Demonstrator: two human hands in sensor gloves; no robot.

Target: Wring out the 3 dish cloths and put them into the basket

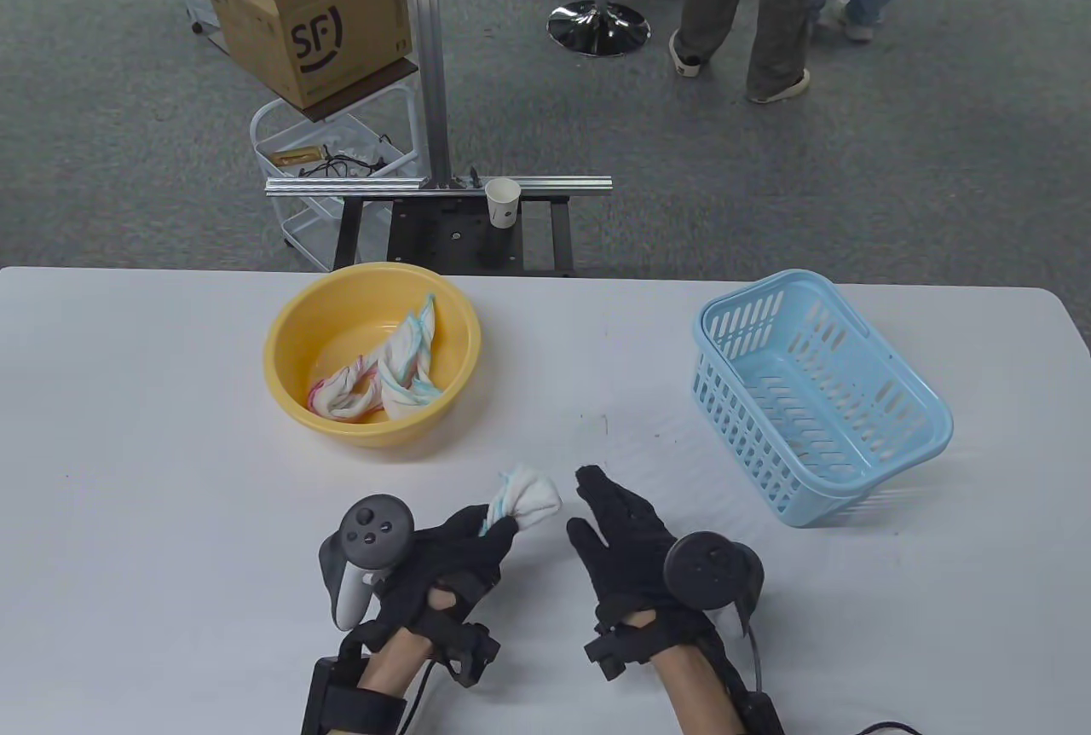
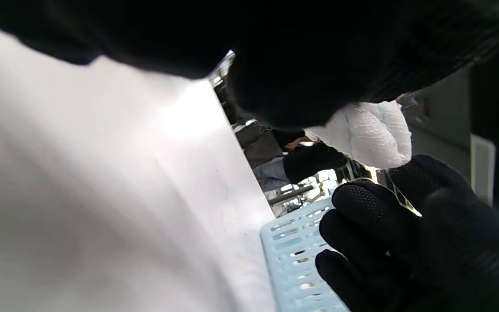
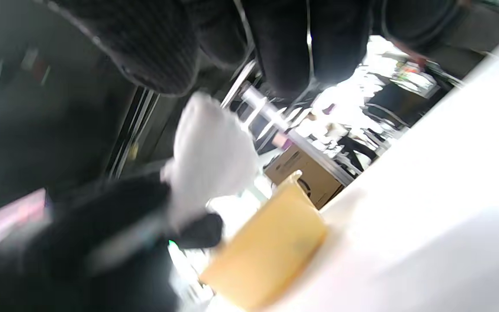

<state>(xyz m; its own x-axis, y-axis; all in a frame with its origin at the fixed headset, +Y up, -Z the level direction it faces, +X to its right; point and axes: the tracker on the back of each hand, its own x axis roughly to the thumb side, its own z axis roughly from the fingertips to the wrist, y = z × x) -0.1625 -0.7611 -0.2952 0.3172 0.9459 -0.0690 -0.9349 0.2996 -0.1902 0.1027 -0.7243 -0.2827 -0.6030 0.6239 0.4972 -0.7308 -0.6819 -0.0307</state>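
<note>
Fingers of the left hand are curled round one dish cloth, whose white bunched end sticks out past the knuckles toward the table's far edge and a little to the right. Just beside that end, the right hand hovers with its fingers straight and loosely spread, holding nothing, the fingertips level with the cloth's free end. So the cloth's long axis runs from the left fist out toward the right fingers, which I'd judge are placed to take the other end for a twist. Two more cloths lie twisted in the yellow bowl toward the far left; the blue basket, holding no cloth that I can see, sits toward the far right, nearer the right hand.
</note>
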